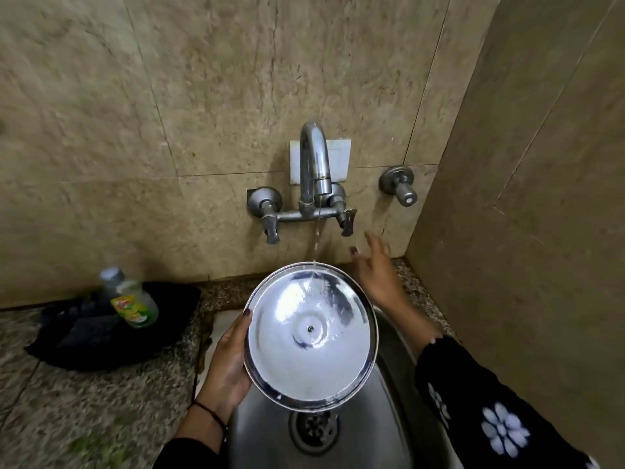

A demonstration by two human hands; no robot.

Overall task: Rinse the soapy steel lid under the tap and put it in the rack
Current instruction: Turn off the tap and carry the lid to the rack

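While the sink (389, 394) drain sits nearest below, the left hand (227, 362) holds the steel lid (309, 333) over it, its grip closed on the lid's left rim with the thumb on the inner face. A thin stream of water from the tap (314, 164) strikes the lid's far edge. Past the lid, the right hand (373, 269) is open and empty, near the tap's right handle (348, 220). Left on the worktop (84, 401), a soap bottle (133, 299) stands on black cloth (101, 326).

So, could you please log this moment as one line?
left hand: holding steel lid by rim | water: hitting lid | right hand: open, near tap handle | rack: unseen
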